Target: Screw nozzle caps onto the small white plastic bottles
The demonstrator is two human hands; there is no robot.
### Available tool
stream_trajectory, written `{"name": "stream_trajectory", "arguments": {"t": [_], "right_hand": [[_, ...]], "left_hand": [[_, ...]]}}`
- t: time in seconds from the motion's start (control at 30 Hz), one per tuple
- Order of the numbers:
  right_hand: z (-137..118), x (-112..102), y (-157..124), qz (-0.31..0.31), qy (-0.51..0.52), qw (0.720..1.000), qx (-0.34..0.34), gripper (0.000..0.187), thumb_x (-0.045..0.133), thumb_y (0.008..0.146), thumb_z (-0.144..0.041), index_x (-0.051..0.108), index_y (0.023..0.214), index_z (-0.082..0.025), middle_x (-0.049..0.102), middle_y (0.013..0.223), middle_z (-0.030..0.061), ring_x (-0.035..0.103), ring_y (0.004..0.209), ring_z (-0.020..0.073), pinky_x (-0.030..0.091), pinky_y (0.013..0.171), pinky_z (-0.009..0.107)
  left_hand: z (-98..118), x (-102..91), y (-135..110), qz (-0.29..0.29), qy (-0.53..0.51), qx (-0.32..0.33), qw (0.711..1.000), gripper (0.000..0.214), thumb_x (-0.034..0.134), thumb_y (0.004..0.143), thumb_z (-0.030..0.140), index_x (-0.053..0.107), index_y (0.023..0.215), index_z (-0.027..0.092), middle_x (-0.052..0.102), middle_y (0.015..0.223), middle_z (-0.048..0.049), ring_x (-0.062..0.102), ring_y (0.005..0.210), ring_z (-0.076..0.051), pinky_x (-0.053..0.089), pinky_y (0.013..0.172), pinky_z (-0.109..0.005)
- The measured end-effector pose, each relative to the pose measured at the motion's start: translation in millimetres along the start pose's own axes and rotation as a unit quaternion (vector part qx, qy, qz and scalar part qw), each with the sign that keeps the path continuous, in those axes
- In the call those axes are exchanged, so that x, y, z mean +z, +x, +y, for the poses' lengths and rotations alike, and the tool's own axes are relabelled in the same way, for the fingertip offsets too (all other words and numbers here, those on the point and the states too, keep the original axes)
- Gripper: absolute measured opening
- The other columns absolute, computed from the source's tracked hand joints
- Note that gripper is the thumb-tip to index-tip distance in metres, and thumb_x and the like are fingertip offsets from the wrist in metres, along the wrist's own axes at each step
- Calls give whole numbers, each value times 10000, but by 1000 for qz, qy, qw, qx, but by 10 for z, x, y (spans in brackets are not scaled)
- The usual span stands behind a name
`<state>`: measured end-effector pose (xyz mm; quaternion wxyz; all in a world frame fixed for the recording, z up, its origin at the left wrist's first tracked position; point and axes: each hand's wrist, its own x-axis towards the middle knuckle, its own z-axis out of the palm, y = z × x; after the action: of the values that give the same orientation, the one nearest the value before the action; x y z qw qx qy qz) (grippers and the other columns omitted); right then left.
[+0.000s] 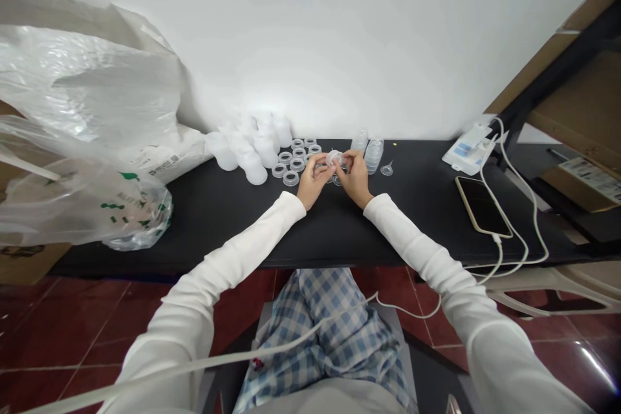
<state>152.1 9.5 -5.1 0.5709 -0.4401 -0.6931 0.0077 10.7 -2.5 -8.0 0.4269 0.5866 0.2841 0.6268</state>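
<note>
Between my two hands, above the black table, is a clear plastic ring cap (333, 156). My left hand (314, 180) grips its left side with fingers bent around it. From the right, my right hand (354, 178) pinches the same piece with thumb and fingers. Several clear plastic rings (291, 178) lie flat on the table just left of my hands, and a few more are partly hidden beneath them. Beyond the rings stand several frosted white bottles (255, 171) in a cluster. Nested clear cups (373, 154) stand right of my right hand, beside a small funnel-shaped piece (387, 169).
Large plastic bags (87, 97) fill the left end of the black table (233, 233). A phone (482, 206) on a charging cable and a white power strip (468, 150) lie at the right. A white cable (272, 352) crosses over my lap. The wall rises behind.
</note>
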Motion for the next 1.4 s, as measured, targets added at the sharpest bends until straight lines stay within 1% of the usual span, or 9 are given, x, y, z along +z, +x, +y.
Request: {"name": "stream_trajectory", "arguments": {"t": [0.13,0.23,0.37,0.6,0.8,0.93,1.1,1.23,1.4], "right_hand": [[22,3,1,-37,72,996,33,363,575,943,-535,444,1072,-222,512,817,-10,463,602,117,454,590,301],[41,-27,-16,-92,123,988,8,399,577,948,-530,413,1147,-226,517,849,-6,447,583,105,422,530,281],[32,-81,-33,-137,120,983,-32,402,544,971,-506,397,1219,-226,555,915,27,492,637,123,431,545,289],[-78,-31,-60,-129,140,982,-4,363,507,989,-478,387,1223,-229,605,921,45,576,706,160,472,602,307],[-243,71,-73,-90,174,978,68,311,490,992,-493,386,1134,-236,615,883,23,577,684,144,470,598,292],[-262,112,-41,-81,182,977,76,315,470,997,-521,397,1114,-238,609,869,17,580,689,144,470,596,286],[-202,43,9,-136,97,986,7,342,441,1014,-502,446,1213,-223,637,933,59,614,777,187,510,701,339],[-186,-65,37,-180,21,980,-82,333,421,1027,-439,515,1233,-195,660,1059,123,631,918,233,512,860,403],[-178,-62,13,-149,26,986,-69,340,372,1045,-441,532,1214,-194,654,976,86,607,816,200,505,809,369]], "left_hand": [[-49,-20,19,10,-6,-4,1000,495,740,802,586,592,1100,220,685,1043,-59,685,961,-149,577,861,-280],[-68,-27,22,16,-4,-3,1000,481,721,809,604,592,1052,209,686,985,-52,685,910,-133,574,830,-265],[-78,-19,9,30,5,-1,1000,476,733,803,593,582,1024,200,680,960,-46,678,882,-122,564,794,-246],[-114,-40,24,50,30,-15,998,471,744,797,569,527,987,196,640,882,-20,652,769,-112,560,696,-250],[-113,-51,69,72,97,-6,993,400,747,824,495,496,939,204,598,819,5,611,689,-105,530,629,-253],[-114,-58,102,79,108,3,991,394,735,837,501,491,935,208,582,808,12,586,663,-97,521,618,-252],[-142,-110,82,73,64,-14,995,418,712,842,547,496,968,212,594,819,10,615,676,-102,550,629,-251],[-111,-129,16,20,43,-4,999,457,662,855,614,539,1048,218,673,969,-51,702,897,-166,600,798,-316],[-15,-95,0,7,57,26,998,467,612,884,631,609,1090,212,702,1092,-84,694,1062,-190,570,958,-338]]}}
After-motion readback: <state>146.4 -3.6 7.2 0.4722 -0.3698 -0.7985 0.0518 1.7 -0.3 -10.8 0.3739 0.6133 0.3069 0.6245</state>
